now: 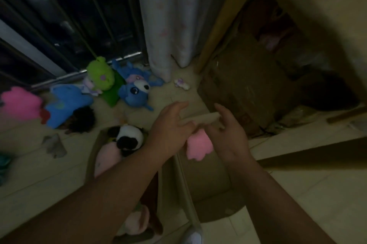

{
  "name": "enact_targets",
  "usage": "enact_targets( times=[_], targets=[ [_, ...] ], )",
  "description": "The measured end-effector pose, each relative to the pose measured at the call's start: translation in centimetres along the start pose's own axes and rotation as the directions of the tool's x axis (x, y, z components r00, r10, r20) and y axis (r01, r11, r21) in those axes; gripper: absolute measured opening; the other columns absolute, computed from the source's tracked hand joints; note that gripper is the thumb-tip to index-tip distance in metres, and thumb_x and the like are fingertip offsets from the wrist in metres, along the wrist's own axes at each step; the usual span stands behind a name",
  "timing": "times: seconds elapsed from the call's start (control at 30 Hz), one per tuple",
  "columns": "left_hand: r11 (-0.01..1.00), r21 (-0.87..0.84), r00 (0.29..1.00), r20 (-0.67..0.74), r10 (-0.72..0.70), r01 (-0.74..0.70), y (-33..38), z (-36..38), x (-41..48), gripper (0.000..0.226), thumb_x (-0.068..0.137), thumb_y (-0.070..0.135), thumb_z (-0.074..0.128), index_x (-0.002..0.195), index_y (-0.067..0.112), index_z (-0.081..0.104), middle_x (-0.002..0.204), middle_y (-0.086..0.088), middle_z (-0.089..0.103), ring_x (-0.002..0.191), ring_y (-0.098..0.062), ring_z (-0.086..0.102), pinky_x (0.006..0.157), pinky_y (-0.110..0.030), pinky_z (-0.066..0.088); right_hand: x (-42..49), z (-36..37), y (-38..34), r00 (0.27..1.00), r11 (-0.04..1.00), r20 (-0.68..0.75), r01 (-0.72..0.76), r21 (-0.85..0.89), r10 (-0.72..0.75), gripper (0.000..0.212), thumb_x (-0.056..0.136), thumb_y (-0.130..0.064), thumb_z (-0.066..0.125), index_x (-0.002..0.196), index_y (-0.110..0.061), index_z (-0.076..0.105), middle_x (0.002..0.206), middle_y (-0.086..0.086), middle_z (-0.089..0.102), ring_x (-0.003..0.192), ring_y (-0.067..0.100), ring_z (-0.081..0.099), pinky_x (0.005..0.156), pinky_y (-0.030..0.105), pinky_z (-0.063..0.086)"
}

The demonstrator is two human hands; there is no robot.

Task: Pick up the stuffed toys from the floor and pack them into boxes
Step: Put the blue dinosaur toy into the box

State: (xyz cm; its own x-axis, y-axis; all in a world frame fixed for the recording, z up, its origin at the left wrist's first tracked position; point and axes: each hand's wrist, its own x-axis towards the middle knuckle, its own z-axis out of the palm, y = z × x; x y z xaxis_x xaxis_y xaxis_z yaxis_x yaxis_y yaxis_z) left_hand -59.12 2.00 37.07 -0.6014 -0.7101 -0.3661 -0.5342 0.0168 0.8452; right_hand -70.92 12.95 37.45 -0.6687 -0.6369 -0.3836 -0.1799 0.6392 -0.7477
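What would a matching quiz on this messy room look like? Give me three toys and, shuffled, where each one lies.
Toys:
1. panda
2. green toy
3. white toy

Places:
A. near the foot of the curtain
B. in the box
C. by the window rail

Pairs: 1-B, 2-C, 3-A.

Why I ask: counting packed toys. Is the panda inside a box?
Yes, the panda lies inside the open cardboard box beside a pale pink toy.
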Motion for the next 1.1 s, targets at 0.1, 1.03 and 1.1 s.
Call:
enact_targets(
  times=[0.1, 1.03, 1.1],
  targets=[
    [0.997, 0.043, 0.997, -0.045, 0.064, -0.062, 4.8, -3.4, -1.1, 0.052, 0.084, 0.036, 0.067, 0.132, 0.032, 0.048, 0.126, 0.013, 0.045, 0.116, -0.003, 0.044, 0.096, -0.023, 0.038, -1.5, -2.3, -5.0, 0.998, 0.998, -0.023, 0.051, 0.027, -0.051, 0.056, 0.087, -0.038, 0.062, 0.138, -0.042, 0.041, 0.120, -0.021, 0.055, 0.112, -0.001, 0.052, 0.090, 0.017, 0.045],
    [0.853, 0.112, 0.777, -0.364, 0.513, -0.510, 42.4, -33.8, -31.2, 0.046, 0.081, 0.034, 0.070, 0.123, 0.040, 0.053, 0.130, 0.012, 0.050, 0.120, -0.003, 0.046, 0.096, -0.030, 0.045, -32.5, -24.3, -47.7, 0.729, 0.762, -0.261, 0.646, -0.046, -0.633, 0.045, 0.090, -0.034, 0.063, 0.134, -0.035, 0.051, 0.125, -0.023, 0.053, 0.110, -0.006, 0.052, 0.090, 0.019, 0.049],
    [0.838, 0.137, 0.759, -0.368, 0.538, -0.527, 43.0, -34.9, -32.8, 0.043, 0.081, 0.034, 0.070, 0.119, 0.045, 0.053, 0.126, 0.015, 0.051, 0.118, -0.001, 0.047, 0.094, -0.029, 0.046, -33.9, -24.8, -48.8, 0.712, 0.746, -0.254, 0.663, -0.064, -0.654, 0.046, 0.089, -0.036, 0.062, 0.134, -0.036, 0.050, 0.126, -0.024, 0.053, 0.110, -0.005, 0.052, 0.091, 0.019, 0.048]
  ],
)
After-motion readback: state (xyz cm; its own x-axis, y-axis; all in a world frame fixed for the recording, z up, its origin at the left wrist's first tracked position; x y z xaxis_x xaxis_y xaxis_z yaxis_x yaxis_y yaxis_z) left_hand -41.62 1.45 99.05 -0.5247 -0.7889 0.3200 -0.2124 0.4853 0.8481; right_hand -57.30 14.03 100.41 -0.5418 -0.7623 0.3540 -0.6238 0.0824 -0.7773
